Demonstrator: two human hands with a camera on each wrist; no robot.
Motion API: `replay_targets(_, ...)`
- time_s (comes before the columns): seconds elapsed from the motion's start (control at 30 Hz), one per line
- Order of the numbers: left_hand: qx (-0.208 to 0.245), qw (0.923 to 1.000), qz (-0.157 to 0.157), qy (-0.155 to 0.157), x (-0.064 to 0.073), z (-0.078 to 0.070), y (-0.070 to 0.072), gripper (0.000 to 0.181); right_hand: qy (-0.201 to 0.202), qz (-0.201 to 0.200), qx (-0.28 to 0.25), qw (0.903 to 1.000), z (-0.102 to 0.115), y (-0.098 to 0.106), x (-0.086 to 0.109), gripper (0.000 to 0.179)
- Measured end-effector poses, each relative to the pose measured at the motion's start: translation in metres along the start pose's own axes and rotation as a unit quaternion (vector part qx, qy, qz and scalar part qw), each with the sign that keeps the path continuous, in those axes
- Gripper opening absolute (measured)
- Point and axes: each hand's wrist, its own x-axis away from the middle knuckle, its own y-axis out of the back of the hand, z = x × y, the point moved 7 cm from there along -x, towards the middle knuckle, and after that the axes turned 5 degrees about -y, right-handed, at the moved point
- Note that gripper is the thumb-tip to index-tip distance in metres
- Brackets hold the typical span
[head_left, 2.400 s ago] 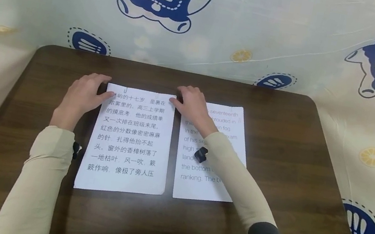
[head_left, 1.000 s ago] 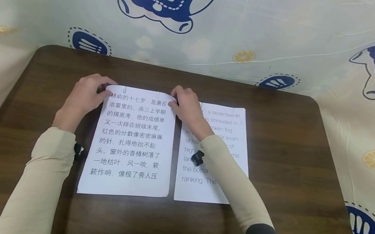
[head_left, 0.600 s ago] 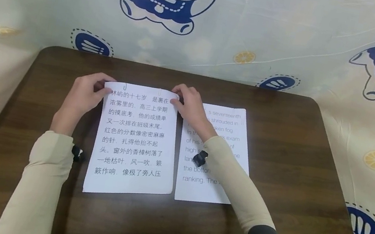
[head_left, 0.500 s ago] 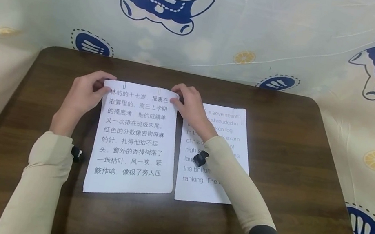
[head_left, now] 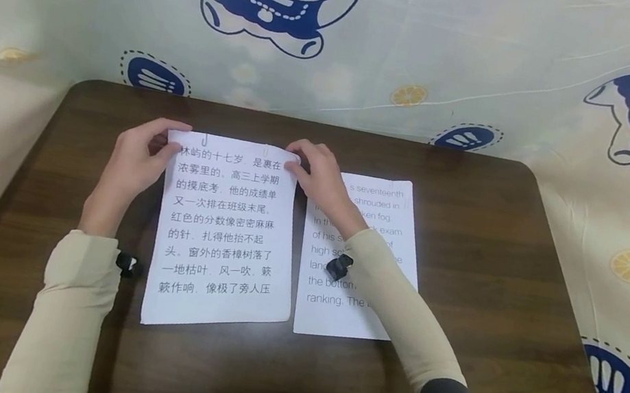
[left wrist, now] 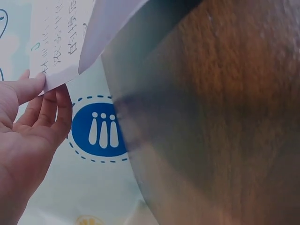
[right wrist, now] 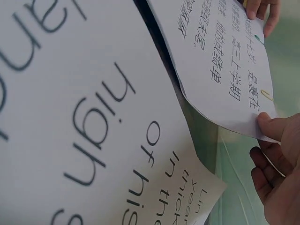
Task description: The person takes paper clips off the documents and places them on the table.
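Note:
A stack of white paper sheets (head_left: 224, 230) printed in Chinese has its top end raised off the table. My left hand (head_left: 133, 159) pinches the top left corner, thumb in front and fingers behind, as the left wrist view shows. At the top right corner my right hand (head_left: 320, 180) pinches the paper likewise. A green paper clip (right wrist: 259, 39) and a yellow paper clip (right wrist: 266, 95) sit on the top edge between the hands. Just right of it, a white paper (head_left: 344, 320) with English text lies on the table, partly hidden under my right forearm.
The dark brown wooden table (head_left: 481, 287) has rounded corners. Behind and beside it hangs a pale curtain (head_left: 443, 30) with cartoon prints. A small black wrist camera (head_left: 339, 266) shows on the right wrist, another black one (head_left: 126, 264) on the left.
Both hands have closed on the top corners of the Chinese-printed sheets and lifted that end. The bottom edge has shifted slightly to the right. The English paper stays put.

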Motion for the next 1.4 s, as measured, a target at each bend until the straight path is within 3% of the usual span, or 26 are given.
replay_targets(0.33,0.014,0.9994,-0.003,0.03,0.002,0.007,-0.004,0.043,0.011,0.012,-0.02,0.9997,0.006,0.004,0.0,0.037)
replay_targets(0.57,0.017,0.9992,-0.004,0.035,0.002,0.008,-0.006,0.043,0.028,0.046,0.007,0.9985,0.012,0.002,-0.002,0.049)
replay_targets(1.0,0.024,0.999,-0.003,0.038,0.001,0.008,-0.006,0.042,0.06,0.073,0.036,0.9949,0.027,-0.002,-0.005,0.046)
replay_targets(1.4,0.034,0.9985,-0.007,0.041,0.003,0.006,-0.004,0.041,0.051,0.087,0.048,0.9937,0.032,-0.006,-0.006,0.045)
